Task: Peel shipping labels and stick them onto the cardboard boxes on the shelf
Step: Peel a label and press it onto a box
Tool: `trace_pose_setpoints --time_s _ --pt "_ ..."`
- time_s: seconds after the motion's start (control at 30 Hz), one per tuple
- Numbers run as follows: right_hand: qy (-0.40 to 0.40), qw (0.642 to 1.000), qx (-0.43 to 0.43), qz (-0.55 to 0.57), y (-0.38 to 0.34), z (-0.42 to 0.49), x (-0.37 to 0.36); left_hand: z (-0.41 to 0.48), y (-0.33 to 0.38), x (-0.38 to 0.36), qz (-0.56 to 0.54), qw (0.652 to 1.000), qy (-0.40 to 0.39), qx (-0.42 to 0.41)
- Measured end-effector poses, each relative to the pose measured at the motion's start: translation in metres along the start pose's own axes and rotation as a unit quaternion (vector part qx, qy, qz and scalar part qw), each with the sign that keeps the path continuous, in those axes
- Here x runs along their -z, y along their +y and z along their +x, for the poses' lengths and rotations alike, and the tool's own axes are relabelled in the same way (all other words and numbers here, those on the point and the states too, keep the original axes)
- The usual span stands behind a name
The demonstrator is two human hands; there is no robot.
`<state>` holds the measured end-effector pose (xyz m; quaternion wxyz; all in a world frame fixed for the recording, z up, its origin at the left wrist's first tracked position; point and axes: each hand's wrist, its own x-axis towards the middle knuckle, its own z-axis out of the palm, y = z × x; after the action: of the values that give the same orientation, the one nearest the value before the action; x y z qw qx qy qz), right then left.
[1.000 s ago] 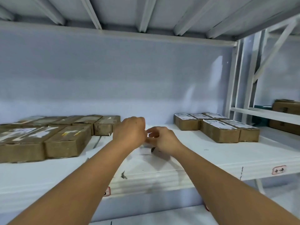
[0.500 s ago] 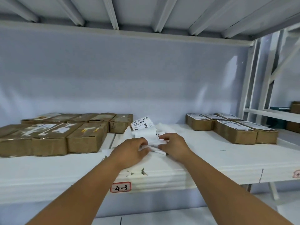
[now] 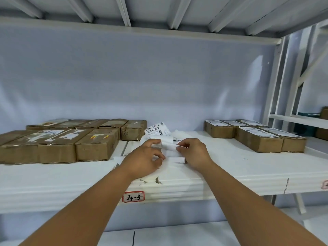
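A strip of white shipping labels (image 3: 167, 146) lies mid-shelf, its far end (image 3: 156, 129) curling up and showing barcodes. My left hand (image 3: 143, 159) and my right hand (image 3: 194, 153) both pinch the strip, thumbs and forefingers close together at its near fold. To the left stand several brown cardboard boxes (image 3: 95, 146) with torn label remnants on top. To the right, several cardboard boxes (image 3: 257, 139) carry white printed labels on their lids.
The white shelf (image 3: 230, 174) has a front edge tag reading 4-3 (image 3: 133, 197). Loose white backing paper (image 3: 177, 159) lies under my hands. A shelf deck runs overhead, and a white upright frame (image 3: 276, 89) stands at right with another shelf beyond.
The view has shifted so the shelf tag shows. The label strip has come into sight above my hands, and my hands have spread slightly apart along it.
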<state>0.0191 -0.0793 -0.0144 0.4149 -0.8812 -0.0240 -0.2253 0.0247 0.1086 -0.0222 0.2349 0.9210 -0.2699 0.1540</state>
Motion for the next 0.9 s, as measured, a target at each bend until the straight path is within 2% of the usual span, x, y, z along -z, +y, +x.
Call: trace_pose_setpoints --time_s 0.1,0.3,0.47,0.63,0.77,0.9 --pt "0.009 0.998 -0.025 0.057 0.000 0.000 0.004 -0.002 0.003 0.004 0.010 1.000 0.001 0.001" --pt "0.032 0.995 -0.031 0.088 -0.001 0.000 0.004 -0.003 0.005 0.004 0.010 1.000 0.002 0.020" --pt "0.110 0.989 -0.010 0.096 -0.001 -0.002 0.009 0.002 0.001 0.000 0.017 1.000 -0.011 0.012" --pt "0.189 0.971 -0.027 0.142 0.005 0.001 0.012 0.003 -0.001 -0.002 0.036 0.999 -0.013 -0.011" --pt "0.220 0.957 -0.049 0.183 0.010 0.008 0.012 0.004 -0.004 -0.005 0.044 0.999 -0.025 0.014" --pt "0.277 0.926 -0.074 0.247 0.009 0.015 0.017 0.005 -0.004 -0.005 0.044 0.999 -0.009 0.013"
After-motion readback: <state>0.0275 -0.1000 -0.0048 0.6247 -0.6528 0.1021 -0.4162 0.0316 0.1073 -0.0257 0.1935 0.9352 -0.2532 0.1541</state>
